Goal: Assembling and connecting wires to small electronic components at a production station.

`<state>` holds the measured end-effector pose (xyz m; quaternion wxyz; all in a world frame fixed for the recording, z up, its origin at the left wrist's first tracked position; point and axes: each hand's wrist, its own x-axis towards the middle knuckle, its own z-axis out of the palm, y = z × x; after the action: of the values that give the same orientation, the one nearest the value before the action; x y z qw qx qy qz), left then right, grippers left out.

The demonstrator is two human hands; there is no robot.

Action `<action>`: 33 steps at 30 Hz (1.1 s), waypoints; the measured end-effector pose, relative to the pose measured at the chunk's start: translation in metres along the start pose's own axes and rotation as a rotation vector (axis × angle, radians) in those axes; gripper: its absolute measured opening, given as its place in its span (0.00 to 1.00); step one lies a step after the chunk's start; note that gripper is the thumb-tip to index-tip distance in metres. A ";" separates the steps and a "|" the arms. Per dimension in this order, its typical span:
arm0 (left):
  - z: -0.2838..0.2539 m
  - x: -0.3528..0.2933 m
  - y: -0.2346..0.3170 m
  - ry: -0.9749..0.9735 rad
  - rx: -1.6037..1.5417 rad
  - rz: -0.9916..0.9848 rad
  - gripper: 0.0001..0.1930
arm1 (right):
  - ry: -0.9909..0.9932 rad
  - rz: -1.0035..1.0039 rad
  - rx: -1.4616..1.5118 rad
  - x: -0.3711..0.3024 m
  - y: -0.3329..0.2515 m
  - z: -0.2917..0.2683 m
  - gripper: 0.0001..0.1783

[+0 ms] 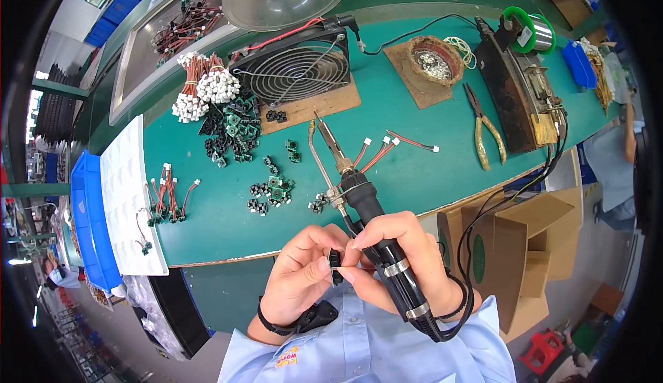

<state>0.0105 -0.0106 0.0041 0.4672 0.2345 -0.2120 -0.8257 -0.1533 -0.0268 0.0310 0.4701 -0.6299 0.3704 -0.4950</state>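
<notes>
Small wired bunch point(166, 200), far larger heap of unwired boards point(235, 124); seemingly mostly undone.
Left fingers point(314, 271) pinched on black part point(335, 258), before shirt point(354, 324); right fingers point(388, 226) closed round soldering iron point(361, 193).

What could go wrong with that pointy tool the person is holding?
The soldering iron could slip, because the right hand grips it while its fingertips also reach toward the small black part in the left hand. If its tip is hot and dips, it might scorch the reddish wires below. The black cable loops past the right wrist, so it could snag.
</notes>
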 end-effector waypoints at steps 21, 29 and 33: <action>0.000 0.000 -0.003 0.004 0.020 0.045 0.09 | -0.019 0.053 0.018 0.000 0.000 -0.003 0.25; 0.000 0.001 -0.003 0.010 0.054 0.055 0.09 | -0.033 0.071 0.020 0.000 -0.001 -0.005 0.25; 0.000 0.001 -0.004 0.017 0.081 0.067 0.09 | -0.021 0.052 0.045 0.001 0.002 -0.005 0.25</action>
<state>0.0072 -0.0102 0.0021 0.4867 0.2528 -0.2488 -0.7983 -0.1580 -0.0291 0.0299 0.5009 -0.6145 0.3705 -0.4839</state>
